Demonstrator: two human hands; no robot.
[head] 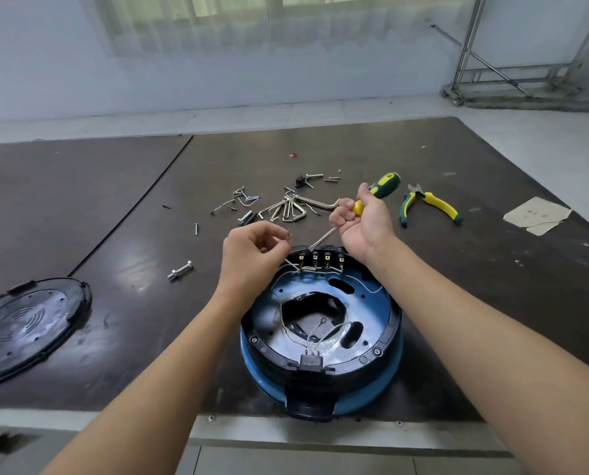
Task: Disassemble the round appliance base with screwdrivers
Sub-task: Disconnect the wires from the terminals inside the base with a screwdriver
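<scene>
Appliance base sits at the near edge of the bench, right hand gripping the screwdriver at its far terminals, left hand pinching a small screw (which could fall into the open middle if that pinch slackens).

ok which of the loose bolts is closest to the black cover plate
The bolt lying alone left of the left hand; the other bolts sit farther back, around the hex keys.
</scene>
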